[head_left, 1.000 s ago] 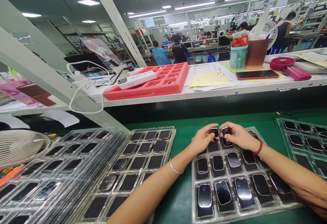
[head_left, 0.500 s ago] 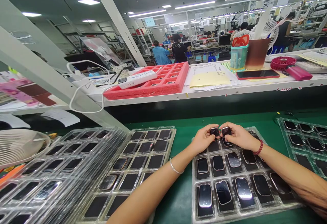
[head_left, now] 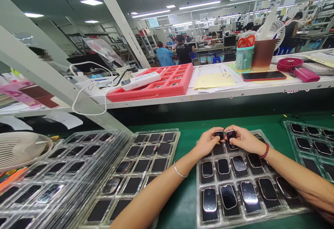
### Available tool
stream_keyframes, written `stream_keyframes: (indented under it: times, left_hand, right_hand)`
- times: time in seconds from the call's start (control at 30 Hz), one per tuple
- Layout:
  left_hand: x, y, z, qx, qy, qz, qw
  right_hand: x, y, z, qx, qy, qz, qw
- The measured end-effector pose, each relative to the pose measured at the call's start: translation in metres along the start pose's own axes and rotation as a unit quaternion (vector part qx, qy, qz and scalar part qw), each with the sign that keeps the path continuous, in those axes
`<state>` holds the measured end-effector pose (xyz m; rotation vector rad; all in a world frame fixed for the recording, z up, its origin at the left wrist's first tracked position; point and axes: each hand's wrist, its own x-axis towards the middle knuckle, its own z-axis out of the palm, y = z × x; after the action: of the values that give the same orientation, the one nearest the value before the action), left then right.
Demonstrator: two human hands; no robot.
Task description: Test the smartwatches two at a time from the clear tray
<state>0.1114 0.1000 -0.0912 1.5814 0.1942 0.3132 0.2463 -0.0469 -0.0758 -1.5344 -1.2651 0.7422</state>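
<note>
Both my hands are over the far row of a clear plastic tray (head_left: 199, 201) that holds several smartwatches in its pockets. My left hand (head_left: 207, 141) is closed on a dark-screened smartwatch (head_left: 218, 134), its thumb at the near edge. Beside it my right hand (head_left: 242, 137) grips a second smartwatch (head_left: 231, 134), its screen facing up towards me. The two watches are held side by side, a small gap apart. Below them lie rows of strapless watches, one of them a bright reflecting watch (head_left: 248, 192).
To the left stand a tall stack of watch trays (head_left: 75, 170) and another tray (head_left: 176, 142) with mostly bare dark pockets. A further tray (head_left: 289, 131) lies at the right. A shelf (head_left: 208, 95) with red foam (head_left: 180, 88), papers and a phone crosses behind. A white fan (head_left: 23, 150) is far left.
Both hands stay almost where they were, still holding the two smartwatches. The whole view has shifted very slightly. At the far left, a person's head has come into sight behind the frame.
</note>
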Motion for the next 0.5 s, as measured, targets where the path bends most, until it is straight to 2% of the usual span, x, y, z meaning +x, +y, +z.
stream_keyframes:
  times: [0.23, 0.5]
  left_hand:
    - [0.0004, -0.0004, 0.0000, -0.016, -0.009, -0.006, 1.000]
    - [-0.0002, 0.0018, 0.0021, -0.023, -0.002, -0.006, 1.000]
  right_hand:
    - [0.0000, -0.0024, 0.0005, 0.040, 0.002, 0.029, 0.999]
    - [-0.0003, -0.0015, 0.0008, 0.004, -0.003, -0.008, 1.000]
